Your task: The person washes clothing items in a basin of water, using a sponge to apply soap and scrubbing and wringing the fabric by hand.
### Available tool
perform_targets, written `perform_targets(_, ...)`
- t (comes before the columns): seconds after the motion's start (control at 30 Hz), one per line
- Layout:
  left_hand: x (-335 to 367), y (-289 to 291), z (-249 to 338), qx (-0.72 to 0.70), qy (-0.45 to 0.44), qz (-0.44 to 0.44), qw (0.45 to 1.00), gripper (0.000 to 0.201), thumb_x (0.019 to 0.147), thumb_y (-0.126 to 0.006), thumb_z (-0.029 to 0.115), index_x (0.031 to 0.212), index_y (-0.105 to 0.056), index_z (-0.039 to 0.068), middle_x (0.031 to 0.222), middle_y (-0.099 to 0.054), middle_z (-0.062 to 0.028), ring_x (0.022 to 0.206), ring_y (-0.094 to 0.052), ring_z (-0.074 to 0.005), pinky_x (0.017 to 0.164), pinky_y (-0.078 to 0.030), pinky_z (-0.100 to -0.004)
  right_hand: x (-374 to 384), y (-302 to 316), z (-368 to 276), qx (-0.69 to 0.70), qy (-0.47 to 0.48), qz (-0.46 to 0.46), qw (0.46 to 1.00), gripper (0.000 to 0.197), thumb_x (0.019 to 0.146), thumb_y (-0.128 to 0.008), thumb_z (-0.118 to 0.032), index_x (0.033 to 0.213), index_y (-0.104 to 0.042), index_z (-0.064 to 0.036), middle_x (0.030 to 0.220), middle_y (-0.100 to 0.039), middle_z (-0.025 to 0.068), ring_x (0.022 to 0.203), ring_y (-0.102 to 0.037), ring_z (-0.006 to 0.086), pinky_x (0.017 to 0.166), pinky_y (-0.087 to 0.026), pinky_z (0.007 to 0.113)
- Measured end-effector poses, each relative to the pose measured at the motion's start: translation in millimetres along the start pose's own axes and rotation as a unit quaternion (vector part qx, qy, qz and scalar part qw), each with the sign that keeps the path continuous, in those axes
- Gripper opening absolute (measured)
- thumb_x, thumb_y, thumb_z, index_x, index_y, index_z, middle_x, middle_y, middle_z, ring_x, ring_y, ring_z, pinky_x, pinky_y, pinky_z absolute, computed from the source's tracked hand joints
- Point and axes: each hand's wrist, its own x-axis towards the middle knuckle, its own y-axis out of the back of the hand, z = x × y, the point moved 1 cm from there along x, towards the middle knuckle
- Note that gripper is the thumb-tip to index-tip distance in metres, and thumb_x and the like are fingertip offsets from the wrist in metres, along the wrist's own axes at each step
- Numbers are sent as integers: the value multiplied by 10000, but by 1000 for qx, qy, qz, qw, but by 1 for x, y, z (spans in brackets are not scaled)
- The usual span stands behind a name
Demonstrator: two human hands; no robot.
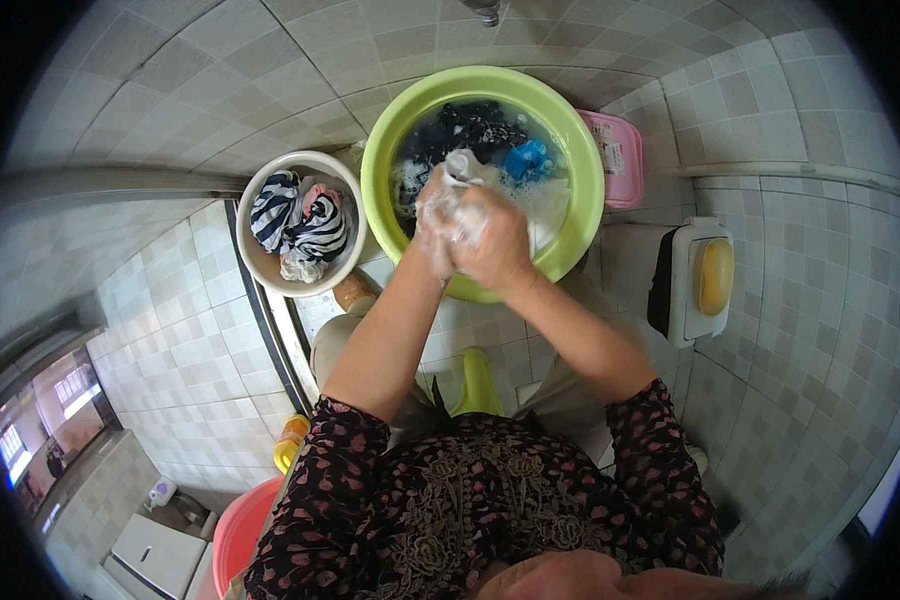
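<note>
Over the near half of a large lime-green basin (374,180), my left hand (432,225) and my right hand (500,240) are pressed together, both closed round a wet white cloth (458,166). Suds coat the cloth and my fingers, and one end of the cloth sticks up beyond my knuckles. Below them, cloudy water holds dark patterned fabric (470,125) at the far side. A bright blue item (529,160), perhaps cloth, lies right of centre. Pale fabric (550,212) floats close to the right wall of the basin.
Left of the green basin stands a white basin (247,240) of striped clothes (320,232). A pink container (620,160) sits to the right, near a white bin-like box (685,285) with a yellow oval on it. A green stool (477,385), yellow bottle (290,442) and pinkish-red tub (238,530) are nearer me.
</note>
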Motion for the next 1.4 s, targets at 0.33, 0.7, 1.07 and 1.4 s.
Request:
perform_targets(0.33, -9, -60, 25, 105, 118, 293, 943, 300, 928, -380, 159, 1158, -531, 41, 1078, -601, -111, 944, -617, -232, 818, -526, -360, 30, 28, 96, -86, -271, -47, 958, 407, 800, -591, -353, 1050, -605, -32, 958, -642, 210, 930, -609, 367, 811, -478, 410)
perform_targets(0.7, -3, -5, 4, 892, 201, -6, 405, 612, 878, -471, 237, 1435, -260, 97, 1497, -212, -156, 1357, -244, -382, 1107, -240, -441, -15, -28, 98, -321, -119, -296, 892, 468, 844, -568, -198, 1299, -459, -208, 1330, -397, 201, 1151, -467, 423, 962, -394, 481)
perform_targets(1.07, 24, 67, -28, 845, 348, -108, 391, 386, 891, -411, 202, 1215, -553, 47, 1307, -507, -141, 1200, -486, -280, 977, -413, -387, 6, -85, 168, -348, -230, -413, 810, 309, 805, -515, -99, 1089, -621, -37, 1110, -618, 200, 1030, -596, 350, 904, -450, 458)
perform_targets(1.4, 54, 8, 17, 713, 221, 229, 625, 392, 832, -592, 323, 1150, -585, 95, 1196, -576, -182, 1083, -568, -253, 883, -457, -345, 10, -51, 238, -250, -292, -390, 837, 345, 802, -512, -192, 1068, -620, -1, 1114, -597, 231, 996, -597, 354, 855, -473, 435)
